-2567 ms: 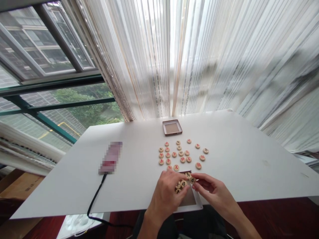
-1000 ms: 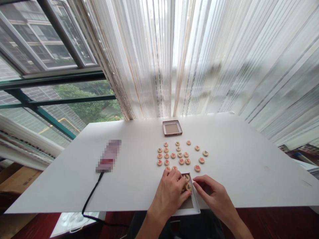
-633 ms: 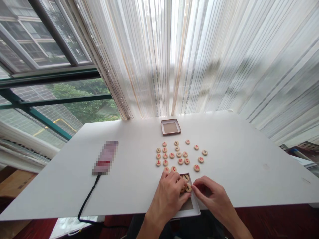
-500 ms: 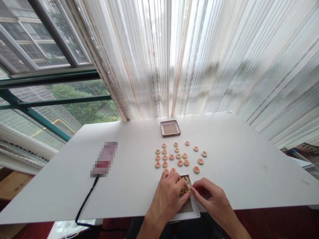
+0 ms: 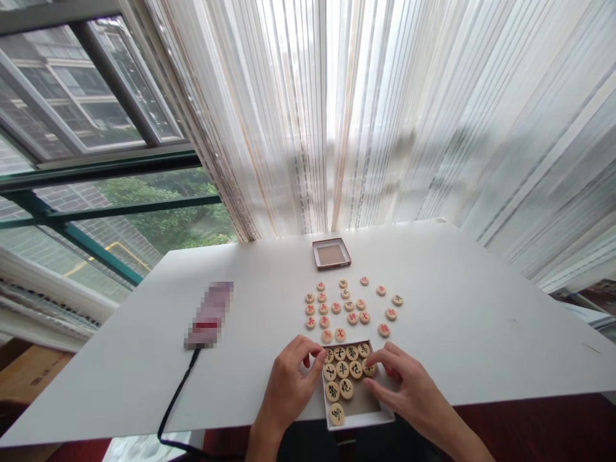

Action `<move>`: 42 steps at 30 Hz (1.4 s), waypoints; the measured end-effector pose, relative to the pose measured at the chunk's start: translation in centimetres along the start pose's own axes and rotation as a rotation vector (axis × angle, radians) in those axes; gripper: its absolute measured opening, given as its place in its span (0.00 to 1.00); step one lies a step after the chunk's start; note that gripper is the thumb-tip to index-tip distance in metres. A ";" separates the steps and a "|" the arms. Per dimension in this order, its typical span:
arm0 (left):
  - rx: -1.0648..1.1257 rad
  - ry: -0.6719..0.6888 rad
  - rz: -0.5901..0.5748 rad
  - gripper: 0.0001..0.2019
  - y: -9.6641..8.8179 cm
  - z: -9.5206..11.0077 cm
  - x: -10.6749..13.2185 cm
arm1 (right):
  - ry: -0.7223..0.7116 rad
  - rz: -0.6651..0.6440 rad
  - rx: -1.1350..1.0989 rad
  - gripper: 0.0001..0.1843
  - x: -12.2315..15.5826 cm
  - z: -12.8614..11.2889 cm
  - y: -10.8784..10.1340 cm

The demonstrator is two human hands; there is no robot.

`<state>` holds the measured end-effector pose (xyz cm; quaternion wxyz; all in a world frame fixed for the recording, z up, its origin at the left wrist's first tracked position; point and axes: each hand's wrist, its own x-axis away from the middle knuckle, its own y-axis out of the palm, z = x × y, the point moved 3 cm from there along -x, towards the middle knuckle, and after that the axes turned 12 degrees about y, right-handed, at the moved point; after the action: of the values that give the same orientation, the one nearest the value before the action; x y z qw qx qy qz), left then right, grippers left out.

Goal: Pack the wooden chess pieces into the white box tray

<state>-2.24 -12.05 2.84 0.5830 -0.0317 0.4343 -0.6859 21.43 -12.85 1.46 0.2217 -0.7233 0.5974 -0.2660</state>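
Note:
A shallow white box sits at the near edge of the white table. Several round wooden pieces with black characters lie in rows inside it. My left hand rests at the box's left wall, fingers curled, thumb and fingertips touching the rim. My right hand is at the right wall, its fingertips pinching a black-marked piece in the second row. Beyond the box, several loose pieces with red characters lie spread on the table.
A small brown-lined lid or tray lies farther back. A blurred pink device with a black cable lies to the left. Striped sheer curtains hang behind the table, with a window at the left.
My left hand has slid off the box to its left wall, uncovering the rows of black-marked pieces. My right hand stays at the right side of the box.

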 end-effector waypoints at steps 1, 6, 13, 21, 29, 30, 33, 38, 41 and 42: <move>0.007 -0.013 0.003 0.12 0.0 -0.2 0.2 | 0.011 0.001 0.008 0.04 -0.1 -0.2 0.1; 0.004 -0.046 -0.009 0.12 0.6 -0.4 0.8 | 0.029 0.013 0.050 0.05 -0.4 -0.6 0.7; -0.039 -0.031 -0.040 0.05 0.4 0.1 0.8 | 0.007 0.017 0.041 0.06 -0.5 -0.4 0.8; -0.078 0.093 -0.175 0.10 0.6 3.9 0.1 | -0.034 0.031 0.026 0.06 -0.5 -0.4 0.5; -0.111 0.068 -0.211 0.11 0.6 4.0 0.0 | -0.013 0.019 0.031 0.05 -0.6 -0.4 0.6; -0.107 0.066 -0.223 0.14 0.5 4.1 0.1 | -0.010 0.017 0.032 0.05 -0.5 -0.5 0.6; -0.103 0.060 -0.250 0.22 0.3 4.0 0.4 | 0.001 0.021 0.034 0.07 -0.5 -0.7 0.5; -0.115 0.048 -0.255 0.24 0.0 3.3 0.5 | 0.004 0.023 0.032 0.08 -0.6 -0.6 0.5; -0.116 0.044 -0.253 0.26 -0.2 3.0 0.6 | 0.001 0.028 0.036 0.08 -0.7 -0.5 0.5; -0.113 0.045 -0.252 0.26 -0.3 3.0 0.6 | 0.000 0.029 0.037 0.08 -0.7 -0.5 0.5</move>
<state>-1.00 -14.27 4.57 0.4797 -0.1034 0.4775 -0.7288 20.63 -12.30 1.41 0.2390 -0.7102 0.6029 -0.2739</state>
